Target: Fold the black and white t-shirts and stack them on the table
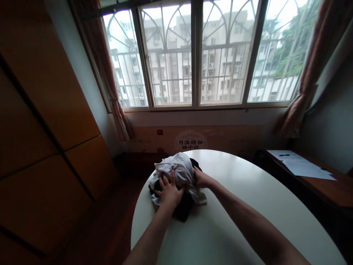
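A crumpled heap of clothes lies near the left edge of the round white table (234,173). On top is a light grey garment (176,163), with a drawstring-like cord and a loose end hanging to the right. Black cloth (184,208) shows beneath it at the front, and some more at the back right. My left hand (168,192) presses on the front of the heap, its fingers spread. At the right side, my right hand (202,178) grips the heap, with its fingertips partly hidden in the folds.
A brown wooden desk (339,187) with white papers (300,165) stands at the right. Wooden cabinets (46,110) line the left. Beyond the table are a printed panel (228,138) against the wall and a barred window with tied curtains (300,99).
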The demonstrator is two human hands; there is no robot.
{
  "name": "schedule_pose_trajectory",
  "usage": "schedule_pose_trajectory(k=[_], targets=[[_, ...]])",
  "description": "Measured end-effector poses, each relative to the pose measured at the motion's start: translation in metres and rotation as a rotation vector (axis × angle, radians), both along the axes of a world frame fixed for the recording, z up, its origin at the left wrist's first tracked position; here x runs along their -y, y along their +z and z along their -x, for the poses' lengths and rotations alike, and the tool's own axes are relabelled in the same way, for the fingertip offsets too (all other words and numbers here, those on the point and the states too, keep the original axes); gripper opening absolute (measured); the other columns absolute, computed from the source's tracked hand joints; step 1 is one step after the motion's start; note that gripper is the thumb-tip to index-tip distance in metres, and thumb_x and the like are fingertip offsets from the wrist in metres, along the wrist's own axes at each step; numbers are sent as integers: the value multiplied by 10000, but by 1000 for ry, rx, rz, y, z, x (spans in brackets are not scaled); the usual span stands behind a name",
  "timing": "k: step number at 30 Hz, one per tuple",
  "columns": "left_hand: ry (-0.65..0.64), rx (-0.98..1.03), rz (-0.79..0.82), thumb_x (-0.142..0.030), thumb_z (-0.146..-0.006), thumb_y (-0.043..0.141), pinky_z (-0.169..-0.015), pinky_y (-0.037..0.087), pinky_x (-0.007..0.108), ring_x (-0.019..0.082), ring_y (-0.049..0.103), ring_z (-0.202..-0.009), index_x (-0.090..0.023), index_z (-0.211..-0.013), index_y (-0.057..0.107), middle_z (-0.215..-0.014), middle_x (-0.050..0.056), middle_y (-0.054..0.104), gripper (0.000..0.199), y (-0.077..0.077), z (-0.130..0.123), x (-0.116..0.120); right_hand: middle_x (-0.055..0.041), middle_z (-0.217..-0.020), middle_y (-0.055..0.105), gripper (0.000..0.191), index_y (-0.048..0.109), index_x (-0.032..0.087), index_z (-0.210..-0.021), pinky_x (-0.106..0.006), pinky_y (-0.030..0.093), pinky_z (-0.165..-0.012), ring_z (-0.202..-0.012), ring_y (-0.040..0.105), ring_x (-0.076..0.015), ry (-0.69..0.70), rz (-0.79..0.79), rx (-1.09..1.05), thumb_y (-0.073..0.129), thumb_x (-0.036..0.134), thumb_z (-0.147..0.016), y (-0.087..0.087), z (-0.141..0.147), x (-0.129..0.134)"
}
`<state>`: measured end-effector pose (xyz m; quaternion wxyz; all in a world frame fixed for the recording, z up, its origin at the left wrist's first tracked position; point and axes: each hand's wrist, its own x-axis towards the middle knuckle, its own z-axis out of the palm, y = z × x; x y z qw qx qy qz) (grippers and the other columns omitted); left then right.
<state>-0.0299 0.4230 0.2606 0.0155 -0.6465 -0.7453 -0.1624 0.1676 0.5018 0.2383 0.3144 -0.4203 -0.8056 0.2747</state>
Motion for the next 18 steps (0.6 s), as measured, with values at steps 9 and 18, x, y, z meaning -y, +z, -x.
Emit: schedule_pose_trajectory(k=[9,18], targets=[[70,115,69,-648,-885,516,-1031,259,813,463,110,-1524,-328,-1612,135,-1668,227,133,880,20,-11,-18,-146,-1627,317,996,435,212,-1539,-522,347,-1177,-1441,368,-430,-100,-37,154,732,38,-605,55,-6,5],[-228,131,-286,-441,-975,460,-1202,298,578,326,220,-1530,-197,-1520,432,-1668,145,217,597,58,-23,111,-35,-1429,561,459,553,375,-1387,-419,479,-1071,-1298,543,-229,-137,-377,-522,656,310,-945,236,-132,243]])
